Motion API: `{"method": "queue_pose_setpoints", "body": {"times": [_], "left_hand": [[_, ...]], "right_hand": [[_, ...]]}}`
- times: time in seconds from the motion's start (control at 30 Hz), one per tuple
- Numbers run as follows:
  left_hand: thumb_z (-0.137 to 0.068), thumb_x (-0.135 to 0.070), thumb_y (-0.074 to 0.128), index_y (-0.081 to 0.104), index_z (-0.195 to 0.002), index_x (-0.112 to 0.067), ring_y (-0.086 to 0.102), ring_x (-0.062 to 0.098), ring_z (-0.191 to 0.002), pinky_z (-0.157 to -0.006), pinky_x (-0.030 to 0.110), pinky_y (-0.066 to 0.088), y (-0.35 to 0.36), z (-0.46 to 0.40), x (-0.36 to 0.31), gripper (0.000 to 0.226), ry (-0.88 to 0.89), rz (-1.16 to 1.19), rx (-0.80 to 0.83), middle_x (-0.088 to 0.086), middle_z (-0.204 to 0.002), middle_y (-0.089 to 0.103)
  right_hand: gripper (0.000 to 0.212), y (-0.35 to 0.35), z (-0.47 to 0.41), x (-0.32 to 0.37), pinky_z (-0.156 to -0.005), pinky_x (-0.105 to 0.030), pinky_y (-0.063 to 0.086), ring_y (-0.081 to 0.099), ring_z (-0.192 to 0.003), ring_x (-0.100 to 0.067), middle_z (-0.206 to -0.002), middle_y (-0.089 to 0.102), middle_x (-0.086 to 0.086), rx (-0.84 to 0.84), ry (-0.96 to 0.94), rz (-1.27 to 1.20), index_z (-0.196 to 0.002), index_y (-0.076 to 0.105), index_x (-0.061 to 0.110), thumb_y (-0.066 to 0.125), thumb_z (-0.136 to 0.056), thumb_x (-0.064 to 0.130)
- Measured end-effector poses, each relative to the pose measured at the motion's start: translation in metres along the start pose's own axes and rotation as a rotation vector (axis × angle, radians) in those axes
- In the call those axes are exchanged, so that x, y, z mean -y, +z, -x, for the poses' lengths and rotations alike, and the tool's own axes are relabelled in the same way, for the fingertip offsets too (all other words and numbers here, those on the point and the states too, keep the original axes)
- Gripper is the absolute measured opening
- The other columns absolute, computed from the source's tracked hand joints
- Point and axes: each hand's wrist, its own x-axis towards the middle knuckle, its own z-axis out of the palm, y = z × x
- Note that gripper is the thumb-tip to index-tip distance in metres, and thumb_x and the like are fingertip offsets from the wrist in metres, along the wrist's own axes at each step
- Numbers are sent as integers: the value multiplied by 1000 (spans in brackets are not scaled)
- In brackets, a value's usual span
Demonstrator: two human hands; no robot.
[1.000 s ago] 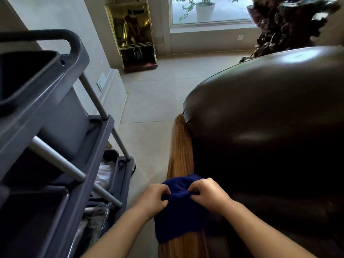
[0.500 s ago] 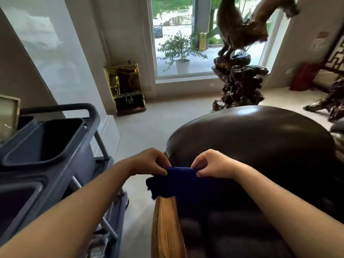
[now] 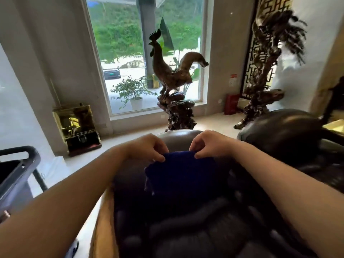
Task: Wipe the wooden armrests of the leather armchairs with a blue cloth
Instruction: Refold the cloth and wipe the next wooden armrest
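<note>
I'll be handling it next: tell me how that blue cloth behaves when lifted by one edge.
The blue cloth is probably floppy: it hangs limp below the edge pinched by the left hand and right hand. Likely light, since fingertips alone hold it. Its fuzzy surface suggests it won't slip.

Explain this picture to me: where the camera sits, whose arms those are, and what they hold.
There is no machine here. The camera is worn on a person's head and looks forward and down, so the two bare arms are that person's own. The left hand and the right hand each pinch the top edge of a blue cloth, which hangs over a dark leather armchair. The chair's wooden armrest shows at lower left; the cloth is not on it. A grey cleaning cart stands at left.
</note>
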Motion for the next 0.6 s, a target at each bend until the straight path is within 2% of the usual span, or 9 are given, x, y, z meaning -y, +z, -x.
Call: {"method": "queue_pose_setpoints", "body": {"times": [0.07, 0.13, 0.3, 0.4, 0.6], "left_hand": [[-76, -8, 65, 71, -85, -24, 62, 2, -67, -60, 9, 48, 32, -13, -56, 19, 46, -67, -21, 4, -84, 73], [-75, -8, 64, 71, -85, -21, 60, 6, -69, -61, 11, 47, 60, -24, -103, 18, 80, -90, -39, 8, -86, 72], [-74, -13, 65, 72, -77, -29, 63, 2, -64, -61, 19, 49, 128, -57, -219, 18, 138, -41, -13, -8, -71, 72], [-75, -13, 65, 72, -82, -23, 65, 8, -69, -70, 31, 54, 151, -77, -268, 14, 178, -58, 11, 3, -80, 73], [-78, -7, 64, 70, -81, -25, 64, -3, -64, -58, 8, 47, 184, -138, -337, 19, 213, -66, 70, -7, -76, 71]], "right_hand": [[21, -26, 54, -29, -82, -37, 54, 67, -83, -17, -88, 73, -3, -35, 5, 24, -91, 72, 16, 69, -72, 8], [20, -48, 100, -54, -82, -37, 53, 66, -82, -16, -86, 72, 0, -45, 4, 66, -92, 72, 16, 69, -73, 10], [20, -101, 221, -126, -76, -24, 52, 64, -84, -11, -89, 70, 2, -17, 91, 68, -98, 70, 14, 67, -79, 11], [20, -126, 264, -159, -71, -18, 49, 63, -85, -7, -89, 67, 6, -33, 112, 43, -101, 69, 15, 65, -82, 12], [19, -153, 310, -237, -65, -17, 50, 64, -84, -5, -87, 66, 10, -95, 137, -24, -101, 68, 15, 65, -82, 14]]}}
